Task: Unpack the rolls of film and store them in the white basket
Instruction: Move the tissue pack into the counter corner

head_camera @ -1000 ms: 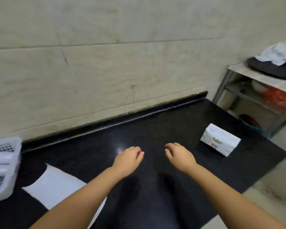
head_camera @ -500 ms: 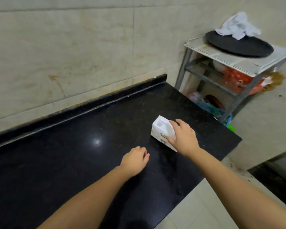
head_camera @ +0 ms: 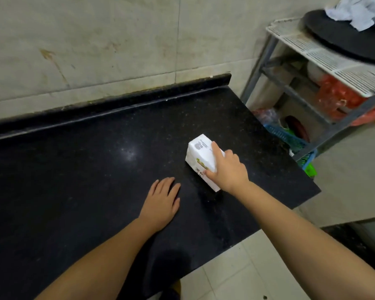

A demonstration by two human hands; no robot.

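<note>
A white rectangular film box (head_camera: pixel 200 158) with green print and a barcode sits on the black counter (head_camera: pixel 85 180) near its right end. My right hand (head_camera: pixel 226 169) grips the box from above, thumb on its near side and fingers over the top. Flat on the counter, a little to the left of the box, lies my left hand (head_camera: pixel 162 200) with straight fingers, holding nothing. The white basket is out of view.
A metal rack (head_camera: pixel 312 68) stands right of the counter, with a black round tray (head_camera: pixel 344 37) and a white cloth (head_camera: pixel 355 11) on top, red bags on its middle shelf and a blue crate (head_camera: pixel 290 139) below. A tiled wall backs the counter. Floor tiles lie beyond the front edge.
My right hand reached right and took hold of the box. My left hand spread flat on the counter. The view turned right, and the white basket left the frame.
</note>
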